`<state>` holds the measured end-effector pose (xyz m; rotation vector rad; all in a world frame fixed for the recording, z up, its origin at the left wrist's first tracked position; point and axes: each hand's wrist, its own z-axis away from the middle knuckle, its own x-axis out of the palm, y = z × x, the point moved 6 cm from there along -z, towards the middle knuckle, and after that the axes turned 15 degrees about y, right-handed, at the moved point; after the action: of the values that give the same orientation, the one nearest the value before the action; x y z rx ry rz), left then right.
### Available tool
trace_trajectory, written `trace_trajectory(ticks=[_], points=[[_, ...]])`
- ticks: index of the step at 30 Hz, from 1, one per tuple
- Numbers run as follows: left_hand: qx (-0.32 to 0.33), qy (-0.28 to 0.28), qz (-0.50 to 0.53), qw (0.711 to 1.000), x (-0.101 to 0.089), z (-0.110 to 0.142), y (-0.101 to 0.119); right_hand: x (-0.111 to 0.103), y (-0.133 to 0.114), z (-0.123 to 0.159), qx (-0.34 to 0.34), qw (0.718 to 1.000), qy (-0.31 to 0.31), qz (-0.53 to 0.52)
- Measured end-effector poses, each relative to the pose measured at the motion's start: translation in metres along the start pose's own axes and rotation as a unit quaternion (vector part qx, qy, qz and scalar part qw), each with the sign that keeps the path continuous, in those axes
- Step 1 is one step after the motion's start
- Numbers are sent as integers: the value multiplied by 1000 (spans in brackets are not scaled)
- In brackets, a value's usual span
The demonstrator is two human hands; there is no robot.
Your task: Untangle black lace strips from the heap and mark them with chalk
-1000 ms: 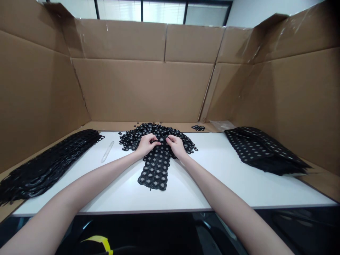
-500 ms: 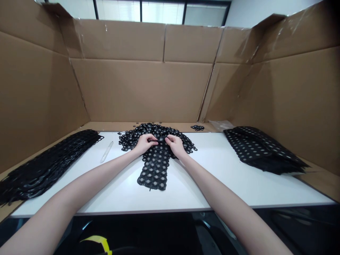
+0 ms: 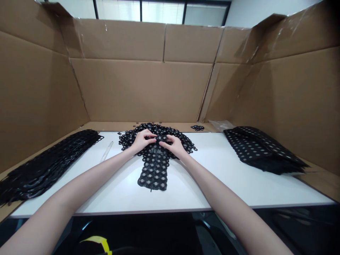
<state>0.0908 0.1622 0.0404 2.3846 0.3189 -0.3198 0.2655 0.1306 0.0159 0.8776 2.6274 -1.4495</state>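
Observation:
A black rubber sheet of joined rings [image 3: 154, 169] lies on the white table [image 3: 217, 177], running away from me. My left hand [image 3: 140, 141] and my right hand [image 3: 174, 145] both pinch its far end, fingers closed on it. Just behind the hands sits a heap of loose black rings [image 3: 156, 132].
A stack of black punched-out webbing [image 3: 45, 164] lies at the left, a stack of black ring sheets [image 3: 261, 148] at the right. A slim clear tool [image 3: 106, 151] rests left of the heap. A small clump of rings [image 3: 198, 127] lies at the back. Cardboard walls [image 3: 143, 88] enclose the table.
Both hands have shifted slightly farther along the sheet's far end, and the fingers have reworked their pinch. The sheet has barely moved.

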Motion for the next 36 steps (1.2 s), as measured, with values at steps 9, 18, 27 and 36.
trace_trajectory(ticks=[9,18,27,36], points=[[-33,5,-27,999,-6,-15,6,6,-13,3,-91,988,-24,119],[-202,149,117,961,-21,-29,-20,11,-26,8,-111,984,-47,129],[-147,187,51,970,-60,-44,-46,11,-10,8,-77,993,-21,87],[-2,132,-88,987,-37,-22,-10,3,-1,0,-35,999,-36,14]])
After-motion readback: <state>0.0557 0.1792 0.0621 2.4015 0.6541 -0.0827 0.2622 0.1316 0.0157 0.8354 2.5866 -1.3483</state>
